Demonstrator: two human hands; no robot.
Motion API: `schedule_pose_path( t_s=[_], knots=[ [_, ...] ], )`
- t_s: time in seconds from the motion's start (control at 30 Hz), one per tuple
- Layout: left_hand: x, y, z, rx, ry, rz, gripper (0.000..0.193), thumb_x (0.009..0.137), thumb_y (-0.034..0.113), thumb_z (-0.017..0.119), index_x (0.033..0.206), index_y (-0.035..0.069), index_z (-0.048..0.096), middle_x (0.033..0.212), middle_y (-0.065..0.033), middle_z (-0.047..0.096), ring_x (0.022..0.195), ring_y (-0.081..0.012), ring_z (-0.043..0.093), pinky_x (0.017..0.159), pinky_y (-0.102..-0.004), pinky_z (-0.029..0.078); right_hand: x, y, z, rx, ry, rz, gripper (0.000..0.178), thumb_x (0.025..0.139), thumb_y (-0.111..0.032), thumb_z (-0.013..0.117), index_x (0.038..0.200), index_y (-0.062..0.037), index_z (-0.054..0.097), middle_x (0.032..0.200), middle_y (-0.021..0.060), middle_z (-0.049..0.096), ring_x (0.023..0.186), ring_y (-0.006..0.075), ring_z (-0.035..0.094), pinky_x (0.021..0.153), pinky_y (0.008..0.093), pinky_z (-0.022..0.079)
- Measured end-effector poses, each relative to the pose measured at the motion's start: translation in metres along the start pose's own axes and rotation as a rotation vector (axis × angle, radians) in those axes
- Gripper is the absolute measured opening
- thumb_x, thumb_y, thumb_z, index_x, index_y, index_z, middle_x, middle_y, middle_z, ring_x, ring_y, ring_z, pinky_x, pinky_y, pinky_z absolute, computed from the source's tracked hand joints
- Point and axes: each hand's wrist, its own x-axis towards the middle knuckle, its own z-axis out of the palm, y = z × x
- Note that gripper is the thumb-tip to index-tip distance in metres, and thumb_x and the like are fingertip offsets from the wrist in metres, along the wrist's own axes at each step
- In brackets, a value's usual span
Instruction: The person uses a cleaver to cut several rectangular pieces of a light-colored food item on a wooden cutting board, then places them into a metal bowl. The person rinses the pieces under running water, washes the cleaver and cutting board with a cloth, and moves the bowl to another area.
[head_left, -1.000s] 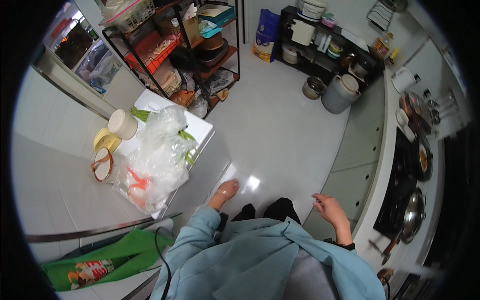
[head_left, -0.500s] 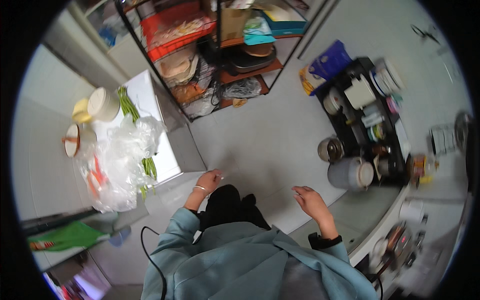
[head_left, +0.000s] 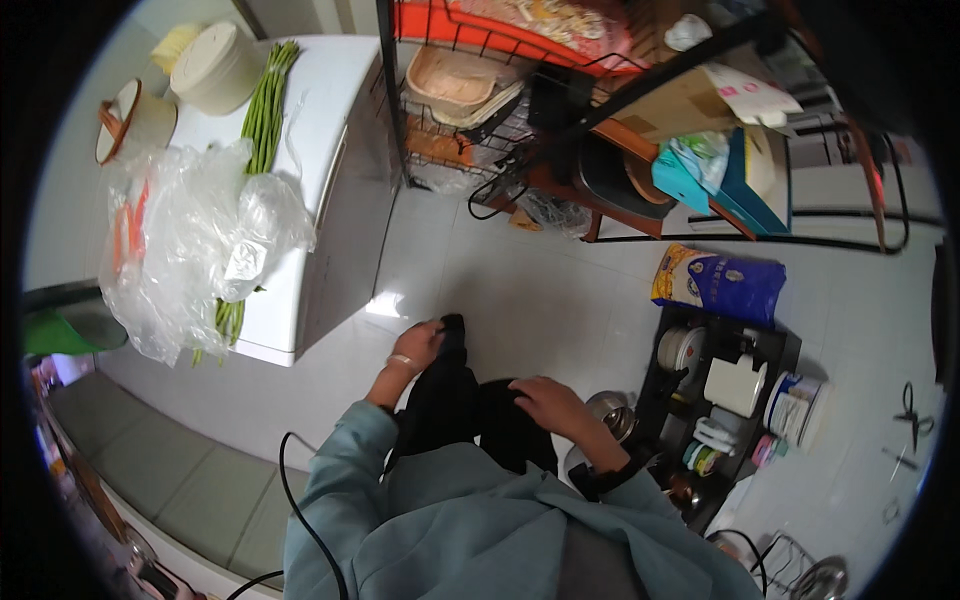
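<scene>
Both hands rest on the person's dark trousers (head_left: 470, 410) at the thighs. The right hand (head_left: 550, 402) lies flat on them, fingers loose and holding nothing. The left hand (head_left: 420, 345) has its fingers curled, pinching the fabric. Farther off, long green beans (head_left: 262, 110) and a clear plastic bag (head_left: 195, 245) lie on the white bench (head_left: 325, 100), the bag hanging over its near edge.

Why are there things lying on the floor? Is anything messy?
A little. A blue bag lies flat on the floor tiles by the wire rack, and scissors lie loose at the right. The long green beans poke out from under crumpled plastic bags.
</scene>
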Motion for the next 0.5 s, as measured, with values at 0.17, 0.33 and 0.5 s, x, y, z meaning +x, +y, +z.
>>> schedule_pose_path(
  t_s=[0.17,0.33,0.5],
  knots=[
    [0.063,0.069,0.057,0.021,0.017,0.032,0.025,0.088,0.018,0.057,0.111,0.009,0.057,0.104,-0.0210,0.062,0.093,-0.0399,0.061,0.081,-0.0478,0.051,0.054,0.085,-0.034,-0.057,-0.192,0.011,0.028,0.092,-0.022,0.057,0.115,-0.0080,0.060,0.109,0.0155,0.062,0.102,0.0332,0.059,0.088,0.0417,0.048],
    [0.078,0.101,0.095,-0.238,0.132,-0.135,0.026,0.088,0.017,0.058,0.113,0.007,0.059,0.101,-0.0225,0.063,0.088,-0.0421,0.061,0.081,-0.0463,0.051,0.144,0.183,-0.039,0.085,-0.203,-0.038,0.021,0.091,-0.018,0.060,0.108,-0.0061,0.064,0.095,0.0151,0.067,0.088,0.0317,0.064,0.078,0.0378,0.051],
    [0.093,0.105,0.154,-1.162,0.548,-0.428,0.017,0.097,0.012,0.051,0.111,0.006,0.060,0.089,-0.0103,0.065,0.076,-0.0208,0.066,0.072,-0.0308,0.054,0.234,0.281,-0.040,0.056,-0.272,-0.052,0.022,0.091,-0.019,0.060,0.109,-0.0069,0.065,0.097,0.0144,0.068,0.088,0.0281,0.065,0.078,0.0359,0.051]
  ],
)
